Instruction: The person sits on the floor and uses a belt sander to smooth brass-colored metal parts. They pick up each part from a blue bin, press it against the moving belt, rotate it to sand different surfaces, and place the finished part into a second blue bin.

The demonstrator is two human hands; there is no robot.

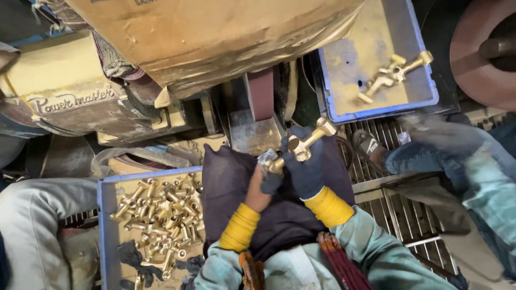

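Brass fitting [305,140], cross-shaped and shiny, sits just below the sanding belt [260,94], grasped by both hands. Left hand [262,189] grips its lower end; right hand [306,164], in a dark glove, clenches the middle. Left blue tray [106,215] holds many fittings; right blue tray [344,70] holds a few, with bare floor.

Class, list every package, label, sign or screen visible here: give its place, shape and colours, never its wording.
Cardboard box: top centre, large, tan, dusty, with dark print at its upper edge.
Raised lettering: left, cast in script into the cream machine housing.
Sandal logo: right of the hands, small, white on black.
No screens.
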